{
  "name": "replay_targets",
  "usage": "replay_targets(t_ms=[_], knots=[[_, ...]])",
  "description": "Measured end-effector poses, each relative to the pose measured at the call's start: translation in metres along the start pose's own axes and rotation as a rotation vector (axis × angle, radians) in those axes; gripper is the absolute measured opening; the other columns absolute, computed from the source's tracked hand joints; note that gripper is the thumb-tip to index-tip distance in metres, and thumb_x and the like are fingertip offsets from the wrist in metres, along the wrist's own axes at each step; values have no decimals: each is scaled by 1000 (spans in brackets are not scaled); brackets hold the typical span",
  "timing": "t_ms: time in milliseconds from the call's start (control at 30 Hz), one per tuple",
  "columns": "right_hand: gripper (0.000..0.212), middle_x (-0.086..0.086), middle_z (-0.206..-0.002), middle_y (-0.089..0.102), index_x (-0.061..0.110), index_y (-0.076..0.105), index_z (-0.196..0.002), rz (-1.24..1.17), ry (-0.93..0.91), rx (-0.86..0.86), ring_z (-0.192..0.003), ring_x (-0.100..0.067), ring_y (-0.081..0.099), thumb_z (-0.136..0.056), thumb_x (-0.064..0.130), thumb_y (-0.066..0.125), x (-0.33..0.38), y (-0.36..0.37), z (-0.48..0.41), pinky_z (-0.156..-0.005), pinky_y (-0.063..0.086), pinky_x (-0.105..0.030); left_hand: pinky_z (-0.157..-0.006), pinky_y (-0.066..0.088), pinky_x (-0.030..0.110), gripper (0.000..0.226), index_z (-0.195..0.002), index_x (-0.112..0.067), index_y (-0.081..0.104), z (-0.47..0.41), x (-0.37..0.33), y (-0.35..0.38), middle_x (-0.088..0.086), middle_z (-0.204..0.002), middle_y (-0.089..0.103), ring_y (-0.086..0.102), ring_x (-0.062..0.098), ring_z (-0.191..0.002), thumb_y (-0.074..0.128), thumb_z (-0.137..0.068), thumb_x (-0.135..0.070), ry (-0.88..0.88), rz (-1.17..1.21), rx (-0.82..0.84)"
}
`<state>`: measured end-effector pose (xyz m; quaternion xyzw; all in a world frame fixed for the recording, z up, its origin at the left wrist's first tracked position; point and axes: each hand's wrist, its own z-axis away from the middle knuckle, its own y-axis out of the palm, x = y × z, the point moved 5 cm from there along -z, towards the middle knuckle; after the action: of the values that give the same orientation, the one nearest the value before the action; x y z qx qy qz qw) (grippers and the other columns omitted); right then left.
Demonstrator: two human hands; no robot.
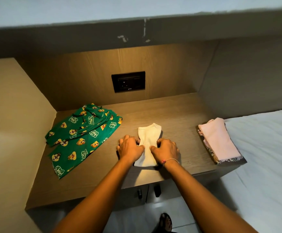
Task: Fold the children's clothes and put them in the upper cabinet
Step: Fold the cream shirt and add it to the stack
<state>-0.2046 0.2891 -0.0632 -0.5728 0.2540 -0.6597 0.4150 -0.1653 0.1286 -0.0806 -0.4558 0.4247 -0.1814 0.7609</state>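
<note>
left hand (130,147): fingers curled, gripping left edge of cream garment (149,132)
right hand (165,148): fingers curled, gripping right edge (thread on wrist)
green trousers (84,137): unfolded, at left

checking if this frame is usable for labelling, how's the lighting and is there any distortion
Head view: warm light pools on the desk centre, so the cream garment is bright; head view: the green pyjamas and pink stack sit dimmer; head view: wide-angle bends the grey overhead edge and stretches the forearms; focus looks sharp.

Desk (175,118) lies open between green pyjamas (83,135) and pink stack (219,140); overhang (187,31) seems close.
</note>
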Motion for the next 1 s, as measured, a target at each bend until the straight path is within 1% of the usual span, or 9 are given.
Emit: replay_targets(t_ms=[100, 233, 400, 467, 600, 700, 800, 900, 1000], knots=[[16, -3, -97, 69, 26, 57, -94, -131, 17, -13, -91, -26, 62, -83, 34, 66, 3, 4, 2, -77, 49, -33, -93, 42, 39, 12, -88, -34, 64, -1, -2, -1, -7, -108, 67, 54, 23, -110, 71, -78, -34, -12, 121, -13], [19, -2, -97, 68, 22, 52, -98, -304, 2, -23, -87, -23, 63, -84, 22, 66, 3, 5, 6, -70, 46, -29, -86, 51, 41, 26, -82, -32, 52, 6, -6, 0, -11, -86, 63, 63, 19, -90, 74, -75, -21, 4, 288, -15], [42, 14, -95, 62, 32, 49, -104, -658, -75, -46, -87, -5, 62, -81, 4, 70, -10, -20, 7, -58, 47, -8, -67, 58, 30, 42, -93, -28, 48, 19, -26, 0, -4, -99, 63, 66, 18, -80, 73, -75, 1, 99, 644, 7], [52, 13, -106, 62, 34, 47, -113, -733, -128, -45, -97, -6, 62, -80, -1, 67, -17, -38, 5, -66, 53, -12, -67, 59, 30, 47, -102, -28, 48, 26, -44, 0, -5, -109, 61, 68, 18, -79, 73, -76, 3, 161, 740, 38], [67, -2, -134, 57, 29, 40, -130, -798, -194, -63, -119, -16, 58, -80, -9, 62, -46, -86, 1, -88, 57, -37, -63, 58, 25, 58, -113, -34, 46, 42, -95, 6, -13, -122, 54, 69, 12, -77, 74, -77, 2, 288, 884, 126], [73, 0, -139, 49, 27, 33, -139, -723, -249, -119, -121, -16, 54, -83, -6, 67, -72, -132, -3, -88, 54, -24, -63, 59, 30, 65, -117, -38, 44, 51, -141, 20, -17, -125, 50, 67, 16, -81, 76, -75, 1, 359, 933, 190], [79, 6, -134, 48, 30, 30, -145, -574, -182, -109, -116, -15, 53, -83, 3, 71, -103, -173, -17, -87, 53, -31, -67, 58, 44, 71, -123, -33, 42, 56, -186, 43, -11, -126, 49, 63, 31, -82, 77, -71, 1, 392, 917, 214], [80, 3, -135, 53, 36, 30, -144, -548, -77, -17, -113, -23, 57, -83, 4, 70, -133, -200, -39, -82, 56, -39, -58, 52, 24, 73, -125, -31, 41, 57, -221, 65, -7, -125, 51, 58, 21, -70, 79, -70, -1, 416, 902, 210], [78, -4, -142, 51, 35, 32, -144, -465, 4, -2, -119, -31, 56, -84, 4, 70, -158, -211, -59, -94, 51, -54, -61, 53, 15, 74, -126, -27, 40, 54, -245, 89, -2, -125, 51, 62, 20, -88, 80, -70, 2, 365, 919, 268]])
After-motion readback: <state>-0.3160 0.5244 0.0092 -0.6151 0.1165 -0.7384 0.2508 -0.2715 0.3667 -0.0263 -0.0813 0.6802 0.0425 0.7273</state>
